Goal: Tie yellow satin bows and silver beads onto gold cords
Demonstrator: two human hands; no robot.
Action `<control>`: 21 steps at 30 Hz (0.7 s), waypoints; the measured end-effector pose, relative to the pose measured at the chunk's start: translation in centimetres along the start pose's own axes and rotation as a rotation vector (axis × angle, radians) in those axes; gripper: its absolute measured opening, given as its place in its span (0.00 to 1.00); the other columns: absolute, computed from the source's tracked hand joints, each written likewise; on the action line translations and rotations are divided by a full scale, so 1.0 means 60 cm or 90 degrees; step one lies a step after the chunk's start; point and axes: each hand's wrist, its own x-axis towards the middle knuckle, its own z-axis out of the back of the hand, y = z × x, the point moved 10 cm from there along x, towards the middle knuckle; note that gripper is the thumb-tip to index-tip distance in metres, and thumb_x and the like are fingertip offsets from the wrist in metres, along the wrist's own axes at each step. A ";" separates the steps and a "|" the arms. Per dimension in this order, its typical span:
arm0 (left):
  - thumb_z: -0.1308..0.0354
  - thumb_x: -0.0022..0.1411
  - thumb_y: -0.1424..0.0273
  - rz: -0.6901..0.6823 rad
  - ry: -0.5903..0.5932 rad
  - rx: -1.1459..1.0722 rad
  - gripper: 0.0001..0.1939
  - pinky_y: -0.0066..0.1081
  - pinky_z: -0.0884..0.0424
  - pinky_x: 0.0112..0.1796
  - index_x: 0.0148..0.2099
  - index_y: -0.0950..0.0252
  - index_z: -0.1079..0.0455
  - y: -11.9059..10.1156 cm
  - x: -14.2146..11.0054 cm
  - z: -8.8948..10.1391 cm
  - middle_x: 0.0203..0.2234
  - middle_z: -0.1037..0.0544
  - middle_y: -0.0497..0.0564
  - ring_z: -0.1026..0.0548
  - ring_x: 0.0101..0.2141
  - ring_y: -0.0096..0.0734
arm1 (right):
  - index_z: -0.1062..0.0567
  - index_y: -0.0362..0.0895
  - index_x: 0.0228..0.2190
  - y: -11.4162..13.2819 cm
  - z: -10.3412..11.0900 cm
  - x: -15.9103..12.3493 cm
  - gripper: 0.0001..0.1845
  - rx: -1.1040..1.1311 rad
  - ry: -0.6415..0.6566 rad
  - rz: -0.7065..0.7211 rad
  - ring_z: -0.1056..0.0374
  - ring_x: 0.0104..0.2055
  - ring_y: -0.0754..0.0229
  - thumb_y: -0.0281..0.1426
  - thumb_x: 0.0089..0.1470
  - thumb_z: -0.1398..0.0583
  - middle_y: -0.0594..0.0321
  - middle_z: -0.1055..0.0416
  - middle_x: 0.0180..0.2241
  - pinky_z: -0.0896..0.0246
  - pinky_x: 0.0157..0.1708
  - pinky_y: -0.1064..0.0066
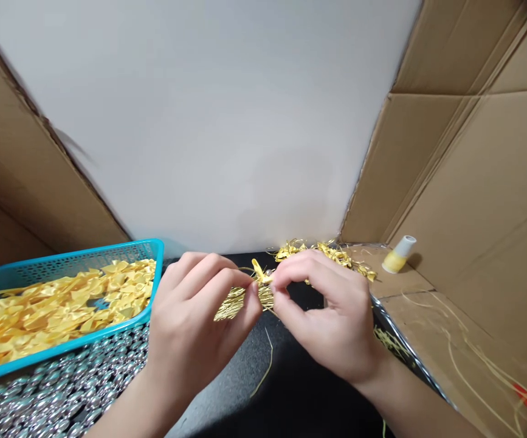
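Note:
A small yellow ribbon bow (258, 271) is pinched between my two hands at the middle of the view. My left hand (199, 316) grips its left side with thumb and forefinger. On the other side my right hand (327, 310) pinches near the bow's right end, where a small shiny bit shows beside the fingertips. Thin gold cord runs close to both hands, but the fingers hide how it meets the bow. Just below and behind the fingertips lies a bundle of gold cords (232, 307) on the black surface.
A turquoise basket (157, 267) of yellow bows (62, 304) stands at left, with many silver beads (76, 380) in front. Behind my right hand is a heap of corded bows (340, 252). A yellow-thread spool (399, 255) stands on cardboard (409, 274) at right, near loose threads (473, 353).

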 end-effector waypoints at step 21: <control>0.40 0.59 0.65 0.300 0.164 -0.340 0.07 0.29 0.30 0.29 0.31 0.61 0.25 0.078 -0.007 -0.055 0.24 0.22 0.47 0.26 0.26 0.30 | 0.26 0.44 0.31 -0.101 -0.021 -0.014 0.04 0.240 0.028 -0.306 0.28 0.37 0.62 0.25 0.49 0.38 0.63 0.25 0.32 0.31 0.41 0.66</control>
